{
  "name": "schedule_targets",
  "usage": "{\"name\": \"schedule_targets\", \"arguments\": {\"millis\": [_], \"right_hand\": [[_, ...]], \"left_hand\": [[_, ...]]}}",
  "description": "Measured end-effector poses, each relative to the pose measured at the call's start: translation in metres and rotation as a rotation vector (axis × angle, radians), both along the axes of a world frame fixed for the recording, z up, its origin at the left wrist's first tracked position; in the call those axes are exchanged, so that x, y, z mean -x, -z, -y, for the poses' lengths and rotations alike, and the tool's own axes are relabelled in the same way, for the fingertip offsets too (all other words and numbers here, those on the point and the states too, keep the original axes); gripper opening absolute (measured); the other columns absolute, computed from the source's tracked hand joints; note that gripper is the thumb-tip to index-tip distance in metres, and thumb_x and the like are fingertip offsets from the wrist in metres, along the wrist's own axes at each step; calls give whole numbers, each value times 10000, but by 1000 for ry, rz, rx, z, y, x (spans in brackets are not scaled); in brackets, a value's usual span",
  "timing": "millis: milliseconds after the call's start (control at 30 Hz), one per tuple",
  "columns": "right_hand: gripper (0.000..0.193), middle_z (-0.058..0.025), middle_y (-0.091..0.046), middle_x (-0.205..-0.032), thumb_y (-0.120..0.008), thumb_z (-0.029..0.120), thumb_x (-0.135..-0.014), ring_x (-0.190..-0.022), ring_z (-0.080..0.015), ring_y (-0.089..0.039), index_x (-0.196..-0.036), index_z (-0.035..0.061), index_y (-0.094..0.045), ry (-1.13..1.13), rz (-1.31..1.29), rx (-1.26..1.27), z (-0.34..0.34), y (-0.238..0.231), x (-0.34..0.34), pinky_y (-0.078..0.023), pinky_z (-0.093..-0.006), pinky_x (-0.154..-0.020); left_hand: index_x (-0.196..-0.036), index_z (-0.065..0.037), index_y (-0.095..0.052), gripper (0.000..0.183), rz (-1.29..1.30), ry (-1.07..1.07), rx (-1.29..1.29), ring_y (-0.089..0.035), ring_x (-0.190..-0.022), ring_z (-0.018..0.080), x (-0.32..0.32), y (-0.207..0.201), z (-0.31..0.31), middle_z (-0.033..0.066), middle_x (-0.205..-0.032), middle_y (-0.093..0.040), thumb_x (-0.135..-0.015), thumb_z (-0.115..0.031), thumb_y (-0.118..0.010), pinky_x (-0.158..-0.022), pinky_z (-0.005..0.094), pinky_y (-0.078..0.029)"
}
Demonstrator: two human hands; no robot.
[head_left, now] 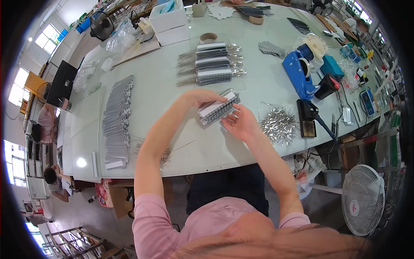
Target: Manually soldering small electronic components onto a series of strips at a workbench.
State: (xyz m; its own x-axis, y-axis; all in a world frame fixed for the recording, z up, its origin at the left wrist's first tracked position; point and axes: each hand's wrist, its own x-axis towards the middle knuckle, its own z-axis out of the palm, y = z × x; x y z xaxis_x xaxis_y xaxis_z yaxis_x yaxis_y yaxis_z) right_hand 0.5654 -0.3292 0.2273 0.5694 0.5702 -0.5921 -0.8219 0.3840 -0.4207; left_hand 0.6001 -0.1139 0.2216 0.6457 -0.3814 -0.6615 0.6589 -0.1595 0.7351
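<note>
Just nearer than the stacks (214,66), left hand (203,97) grips the block (217,113); half-open right hand (242,122) should steady its edge.

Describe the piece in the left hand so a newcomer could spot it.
On the pale table, find the wire-fringed grey blocks. Nearer the person, the left hand grips a grey block with a white strip along its top. Unlike those, it slants in the picture, with no wire fringe showing.

The held block (217,112) is gridded grey beside white; the tape dispenser (294,74) at two o'clock is blue.
</note>
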Motion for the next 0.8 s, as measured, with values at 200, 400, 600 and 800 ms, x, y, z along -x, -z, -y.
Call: {"name": "schedule_targets", "arguments": {"millis": [200,400,600,800], "right_hand": [[477,-144,-378,-1201,-573,272,-908,-1136,-304,-441,-1223,-50,-416,163,-101,-158,-10,9,-3,-348,-421,-1066],[513,-147,-367,-1244,-568,271,-910,-1166,-289,-423,-1274,-48,-397,210,-167,-114,-15,9,-7,-325,-423,-1083],[728,-179,-310,-1398,-542,283,-919,-1325,-326,-340,-1462,-46,-187,276,-187,-92,-20,3,-3,-268,-429,-1140],[800,-193,-198,-1529,-524,276,-925,-1407,-329,-274,-1507,-34,-70,354,-226,-182,-19,7,-2,-245,-437,-1163]], "left_hand": [[-1167,-43,-615,554,90,289,-339,-640,-937,191,-23,-24,17,82,-1077,-662,-836,-481,-692,-770,342,-515],[-1265,-37,-582,718,287,345,-519,-631,-1000,246,-34,-1,14,143,-1128,-649,-781,-558,-681,-821,379,-497],[-1285,-31,-571,745,411,426,-638,-635,-1020,280,-33,-8,17,155,-1175,-649,-772,-564,-663,-843,377,-497],[-1280,-53,-579,731,591,449,-802,-633,-1053,310,-29,-13,25,182,-1188,-642,-749,-547,-673,-875,406,-500]]}}
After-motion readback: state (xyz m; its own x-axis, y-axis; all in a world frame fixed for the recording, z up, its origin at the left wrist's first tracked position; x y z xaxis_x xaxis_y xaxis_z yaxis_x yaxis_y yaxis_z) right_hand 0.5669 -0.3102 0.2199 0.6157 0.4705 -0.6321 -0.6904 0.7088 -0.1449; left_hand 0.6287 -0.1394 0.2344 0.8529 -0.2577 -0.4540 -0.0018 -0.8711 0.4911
